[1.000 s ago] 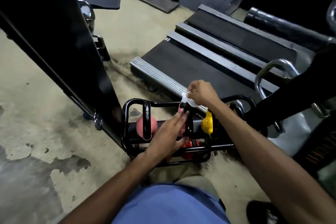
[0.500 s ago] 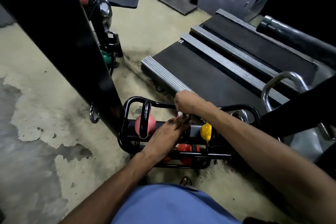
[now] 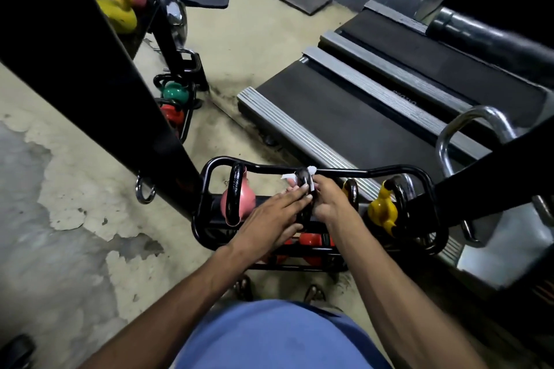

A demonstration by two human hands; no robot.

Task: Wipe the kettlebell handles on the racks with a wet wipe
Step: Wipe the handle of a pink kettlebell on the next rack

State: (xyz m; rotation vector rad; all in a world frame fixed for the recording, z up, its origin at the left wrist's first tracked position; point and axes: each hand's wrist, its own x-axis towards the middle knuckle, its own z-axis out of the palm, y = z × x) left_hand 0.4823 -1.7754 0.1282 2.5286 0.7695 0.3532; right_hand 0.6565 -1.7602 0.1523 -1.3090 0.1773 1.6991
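Head view: the wet wipe (image 3: 311, 171) is wrapping a black kettlebell handle (image 3: 303, 180) mid-way along the low rack (image 3: 374, 172). The right hand (image 3: 328, 201) is pinching the wipe round it with curled fingers, and the left hand (image 3: 269, 219) is touching it with straight fingers. A pink kettlebell (image 3: 248, 199) is sitting just left of them, a yellow kettlebell (image 3: 382, 210) to the right.

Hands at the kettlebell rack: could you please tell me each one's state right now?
Left hand: open, straight fingers resting against the black kettlebell handle.
Right hand: closed, pinching the wet wipe around that handle.
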